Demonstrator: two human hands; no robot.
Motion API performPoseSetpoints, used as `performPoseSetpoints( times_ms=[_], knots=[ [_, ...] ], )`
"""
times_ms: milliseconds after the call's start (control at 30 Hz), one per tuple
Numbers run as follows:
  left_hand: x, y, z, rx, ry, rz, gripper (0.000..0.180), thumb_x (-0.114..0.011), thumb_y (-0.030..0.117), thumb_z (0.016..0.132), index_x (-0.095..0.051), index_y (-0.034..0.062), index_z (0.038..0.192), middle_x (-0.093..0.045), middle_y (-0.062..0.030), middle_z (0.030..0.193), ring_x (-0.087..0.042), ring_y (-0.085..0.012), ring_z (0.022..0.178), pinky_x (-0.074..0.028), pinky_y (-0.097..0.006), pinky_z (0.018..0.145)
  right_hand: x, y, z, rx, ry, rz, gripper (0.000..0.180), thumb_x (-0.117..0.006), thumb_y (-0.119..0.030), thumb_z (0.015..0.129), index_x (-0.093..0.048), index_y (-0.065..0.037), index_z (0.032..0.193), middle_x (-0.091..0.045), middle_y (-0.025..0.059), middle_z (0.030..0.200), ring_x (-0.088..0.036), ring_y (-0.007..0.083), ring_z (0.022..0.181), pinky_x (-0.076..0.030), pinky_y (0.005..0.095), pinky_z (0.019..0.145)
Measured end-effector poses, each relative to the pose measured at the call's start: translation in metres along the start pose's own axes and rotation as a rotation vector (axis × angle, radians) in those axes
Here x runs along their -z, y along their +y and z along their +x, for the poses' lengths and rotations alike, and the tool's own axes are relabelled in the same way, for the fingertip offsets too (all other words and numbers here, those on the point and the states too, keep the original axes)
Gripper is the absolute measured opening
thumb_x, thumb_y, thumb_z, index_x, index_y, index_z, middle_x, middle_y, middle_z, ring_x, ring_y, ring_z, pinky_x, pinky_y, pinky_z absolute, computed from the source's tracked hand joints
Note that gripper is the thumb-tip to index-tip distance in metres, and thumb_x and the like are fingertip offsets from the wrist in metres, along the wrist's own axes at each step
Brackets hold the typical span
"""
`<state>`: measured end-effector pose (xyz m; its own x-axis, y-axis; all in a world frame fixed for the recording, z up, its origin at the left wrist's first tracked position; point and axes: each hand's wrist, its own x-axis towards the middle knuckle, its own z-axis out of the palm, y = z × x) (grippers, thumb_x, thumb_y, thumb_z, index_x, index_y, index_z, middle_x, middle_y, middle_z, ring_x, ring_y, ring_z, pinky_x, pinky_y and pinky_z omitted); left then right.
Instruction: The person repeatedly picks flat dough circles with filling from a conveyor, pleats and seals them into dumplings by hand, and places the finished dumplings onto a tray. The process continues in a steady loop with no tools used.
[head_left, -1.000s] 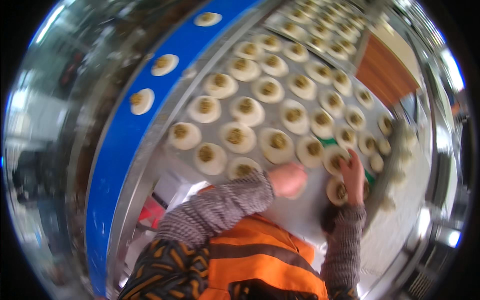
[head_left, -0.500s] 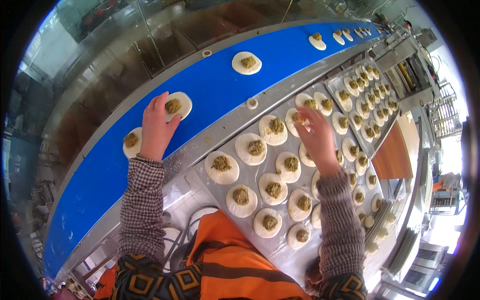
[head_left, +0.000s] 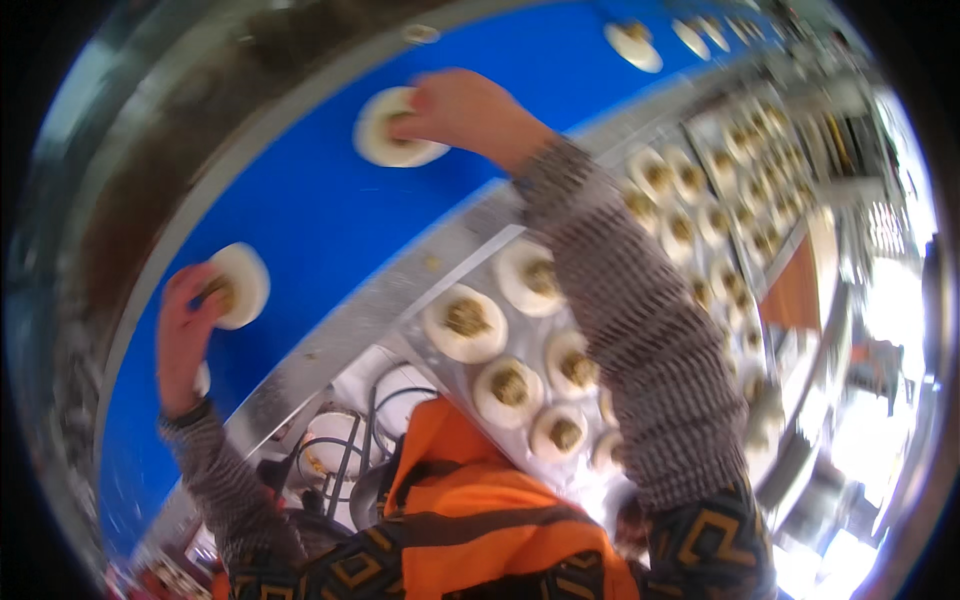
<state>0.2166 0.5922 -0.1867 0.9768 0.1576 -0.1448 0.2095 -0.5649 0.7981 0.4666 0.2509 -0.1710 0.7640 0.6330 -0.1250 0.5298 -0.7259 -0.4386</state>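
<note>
On the blue conveyor belt, my right hand (head_left: 465,112) reaches far forward. Its bent fingers and thumb close on a round, flat piece of dough (head_left: 372,135) topped with a greenish-brown filling. At the left, my left hand (head_left: 186,318) has its fingers and thumb curled at the edge of another filled dough round (head_left: 249,283), beside its filling. Motion blurs both hands, and the fingertips are partly lost. A bit of a further pale round (head_left: 203,379) shows beside my left wrist.
A metal tray (head_left: 441,375) with several filled dough rounds stands right of the belt, partly behind my right forearm. Beyond it, another tray (head_left: 690,133) carries more rounds. More filled rounds (head_left: 633,46) lie on the far belt. The belt's metal side rail (head_left: 385,277) runs between belt and tray.
My right hand has gone from the tray across to a dough round on the belt. My left hand has shifted left and nearer along with a round. The view has turned somewhat.
</note>
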Motion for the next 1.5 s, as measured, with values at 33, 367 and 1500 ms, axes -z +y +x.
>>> performPoseSetpoints(
  times_ms=[33,367,1500],
  knots=[
    [0.009,-0.007,-0.005,0.07,0.001,-0.023,0.045,-0.061,0.007,0.091,-0.053,0.0055,0.135,-0.054,-0.0139,0.132,-0.055,-0.0246,0.12,-0.047,-0.034,0.098,-0.012,-0.005,-0.002,0.022,0.26,0.031,0.04,-0.077,-0.045,0.075,-0.075,-0.007,0.087,-0.07,0.0118,0.088,-0.067,0.0259,0.079,-0.054,0.0358,0.066],
    [0.145,-0.119,0.002,0.238,-0.401,0.387,0.037,-0.062,0.024,0.091,-0.052,0.003,0.121,-0.056,-0.0152,0.111,-0.057,-0.027,0.107,-0.048,-0.042,0.093,-0.112,-0.12,0.037,0.144,-0.001,0.352,0.027,-0.076,-0.027,0.071,-0.073,-0.008,0.091,-0.07,0.0114,0.09,-0.066,0.0269,0.084,-0.047,0.0454,0.066],
    [-0.271,0.231,-0.105,-0.551,-0.501,0.012,0.015,-0.063,0.009,0.085,-0.062,0.0034,0.099,-0.066,-0.0151,0.089,-0.065,-0.0301,0.076,-0.052,-0.039,0.069,-0.054,-0.048,-0.532,-0.881,0.866,0.218,0.028,-0.064,-0.002,0.086,-0.064,0.001,0.114,-0.066,0.0138,0.102,-0.066,0.0212,0.086,-0.053,0.029,0.068]
  ],
)
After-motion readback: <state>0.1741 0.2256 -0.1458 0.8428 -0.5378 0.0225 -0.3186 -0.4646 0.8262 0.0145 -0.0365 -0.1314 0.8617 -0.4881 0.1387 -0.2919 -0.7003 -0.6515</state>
